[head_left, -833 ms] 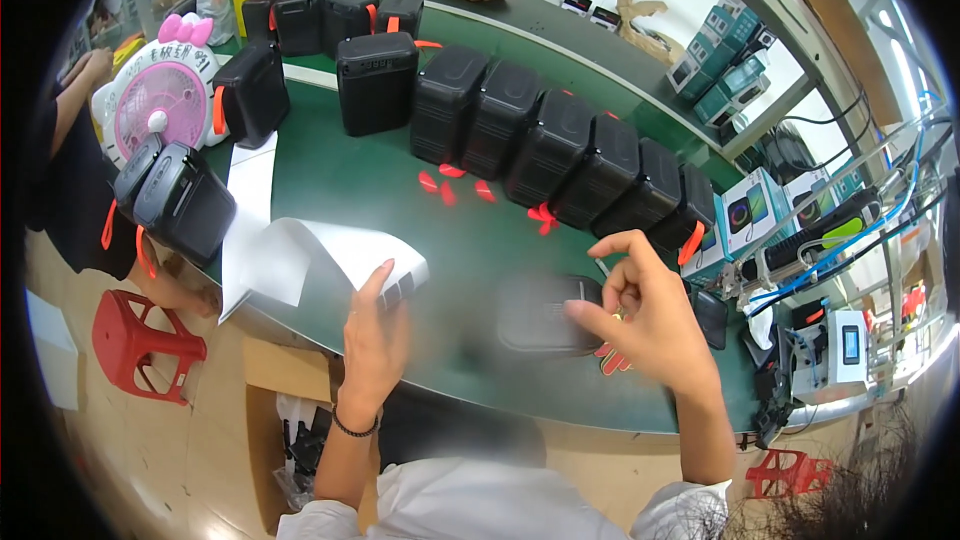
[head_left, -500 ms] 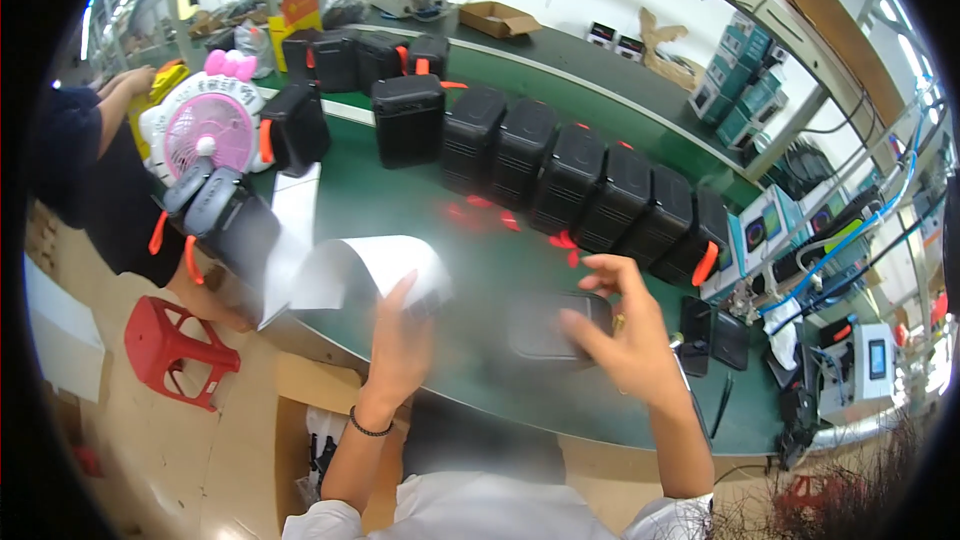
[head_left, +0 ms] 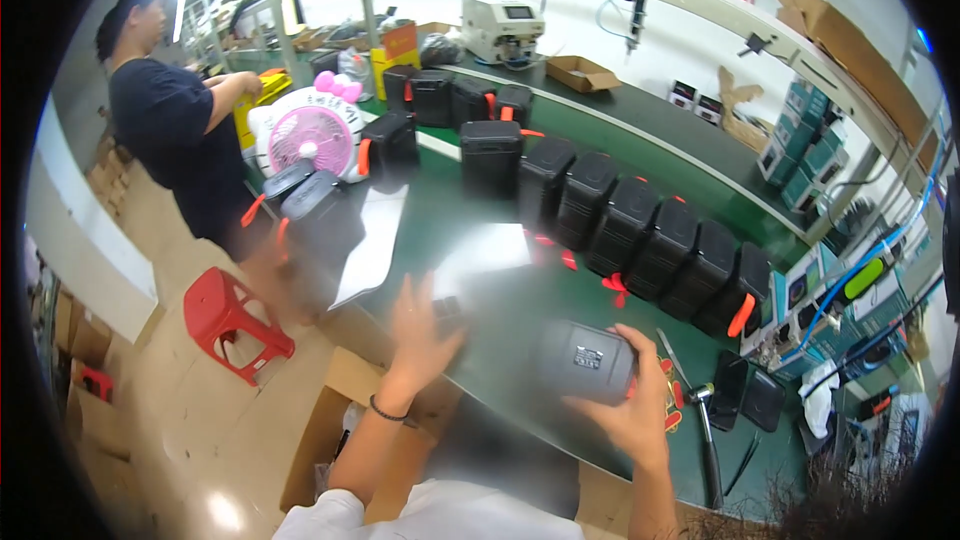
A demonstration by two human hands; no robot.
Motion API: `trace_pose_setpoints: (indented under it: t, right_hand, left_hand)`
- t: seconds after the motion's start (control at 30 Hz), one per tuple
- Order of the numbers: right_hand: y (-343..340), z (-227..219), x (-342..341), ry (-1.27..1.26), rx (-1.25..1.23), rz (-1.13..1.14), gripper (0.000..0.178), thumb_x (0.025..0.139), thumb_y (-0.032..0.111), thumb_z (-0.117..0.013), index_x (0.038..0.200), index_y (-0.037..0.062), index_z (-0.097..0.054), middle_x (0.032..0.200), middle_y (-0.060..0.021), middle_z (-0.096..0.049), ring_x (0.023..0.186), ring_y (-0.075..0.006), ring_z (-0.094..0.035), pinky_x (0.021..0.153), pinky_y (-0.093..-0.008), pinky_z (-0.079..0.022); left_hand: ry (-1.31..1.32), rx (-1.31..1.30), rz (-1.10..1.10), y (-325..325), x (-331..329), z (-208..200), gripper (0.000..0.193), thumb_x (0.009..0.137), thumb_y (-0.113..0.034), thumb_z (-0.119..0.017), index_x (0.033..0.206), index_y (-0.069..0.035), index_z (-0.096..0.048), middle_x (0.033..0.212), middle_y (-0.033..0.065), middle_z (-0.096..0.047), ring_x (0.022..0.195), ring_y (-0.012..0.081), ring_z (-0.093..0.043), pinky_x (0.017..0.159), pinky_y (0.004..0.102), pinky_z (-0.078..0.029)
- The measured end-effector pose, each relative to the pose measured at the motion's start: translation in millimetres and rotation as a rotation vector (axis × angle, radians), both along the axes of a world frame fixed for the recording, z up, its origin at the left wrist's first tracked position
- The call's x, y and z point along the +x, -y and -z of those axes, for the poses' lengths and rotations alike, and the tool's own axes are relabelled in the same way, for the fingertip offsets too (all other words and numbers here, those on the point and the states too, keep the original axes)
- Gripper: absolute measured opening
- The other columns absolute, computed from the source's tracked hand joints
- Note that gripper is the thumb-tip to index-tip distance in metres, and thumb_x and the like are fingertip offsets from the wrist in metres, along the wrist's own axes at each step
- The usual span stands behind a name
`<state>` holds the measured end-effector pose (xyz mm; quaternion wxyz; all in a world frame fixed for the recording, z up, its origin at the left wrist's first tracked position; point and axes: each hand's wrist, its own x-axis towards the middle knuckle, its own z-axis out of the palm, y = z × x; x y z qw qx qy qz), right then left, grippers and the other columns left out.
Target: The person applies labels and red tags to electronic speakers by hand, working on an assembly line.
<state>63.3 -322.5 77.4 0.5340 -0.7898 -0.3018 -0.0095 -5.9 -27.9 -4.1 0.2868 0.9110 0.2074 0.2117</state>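
Observation:
My right hand [head_left: 632, 408] grips a dark grey box-shaped device [head_left: 582, 360] with a small label, held just above the green bench [head_left: 480, 370]. My left hand [head_left: 418, 330] is raised over the bench with fingers apart, blurred by motion, touching or just under a white sheet [head_left: 480, 252]. A row of several black cases with orange tabs [head_left: 640, 235] stands on the bench behind both hands.
A co-worker in a dark shirt [head_left: 170, 120] stands at the left by a pink fan [head_left: 312, 135]. A red stool [head_left: 232, 318] sits on the floor. A hammer [head_left: 705, 430], tweezers and black parts lie at right. Cardboard boxes stand below the bench.
The view swung left and up. My right hand now holds the grey device lower and nearer me. My left hand rose from the white sheet and spread its fingers.

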Motion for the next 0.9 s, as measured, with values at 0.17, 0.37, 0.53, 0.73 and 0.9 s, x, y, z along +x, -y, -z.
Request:
trace_pose_setpoints:
  t: [0.17, 0.37, 0.53, 0.73, 0.9]
  right_hand:
    - [-3, 9, -24, 0.015, 0.195, 0.079, 0.103, 0.051, 0.006, -0.098, 0.141, 0.0039, -0.048, 0.133, -0.0137, -0.057, 0.121, -0.0254, -0.059, 0.106, -0.0374, -0.048]
    - [-21, 48, -43, 0.164, 0.443, 0.061, 0.109, 0.053, 0.008, -0.099, 0.144, -0.0001, -0.04, 0.14, -0.0182, -0.051, 0.13, -0.0321, -0.054, 0.112, -0.0438, -0.045]
    - [-54, 78, -55, 0.66, 0.513, -0.167, 0.089, 0.071, 0.024, -0.096, 0.139, 0.0121, -0.04, 0.136, -0.0147, -0.051, 0.135, -0.0431, -0.053, 0.117, -0.0578, -0.042]
    - [-73, 82, -51, 0.882, 0.379, -0.542, 0.053, 0.087, 0.007, -0.072, 0.13, 0.0291, -0.051, 0.148, -0.0155, -0.047, 0.14, -0.0432, -0.047, 0.12, -0.059, -0.037]
    - [-82, 69, -46, 0.711, 0.253, -0.314, 0.086, 0.069, 0.017, -0.092, 0.139, 0.0192, -0.043, 0.154, -0.0272, -0.036, 0.14, -0.0484, -0.04, 0.113, -0.0575, -0.039]
  left_hand:
    - [0.116, 0.106, -0.014, 1, -8, -1, 0.106, 0.082, -0.038, -0.085, 0.163, -0.01, -0.022, 0.166, 0.0315, -0.013, 0.148, 0.0514, -0.025, 0.12, 0.0582, -0.025]
    - [0.416, 0.02, 0.001, 41, -52, -37, 0.098, 0.091, -0.033, -0.076, 0.164, -0.006, -0.017, 0.169, 0.0242, -0.012, 0.154, 0.0422, -0.02, 0.124, 0.0529, -0.02]
    - [0.358, -1.074, 0.36, 70, -107, -61, 0.109, 0.095, -0.061, -0.064, 0.166, -0.006, -0.003, 0.17, 0.0151, -0.014, 0.156, 0.031, -0.02, 0.124, 0.0457, -0.024]
    - [0.401, -1.382, 0.291, 48, -135, -61, 0.116, 0.089, -0.056, -0.071, 0.165, -0.002, -0.002, 0.166, 0.0153, -0.022, 0.153, 0.0277, -0.023, 0.124, 0.042, -0.025]
    - [0.63, -0.825, 0.182, 3, -117, -63, 0.115, 0.079, -0.04, -0.08, 0.163, 0.0, -0.011, 0.158, 0.0159, -0.031, 0.146, 0.0297, -0.035, 0.119, 0.0433, -0.033]
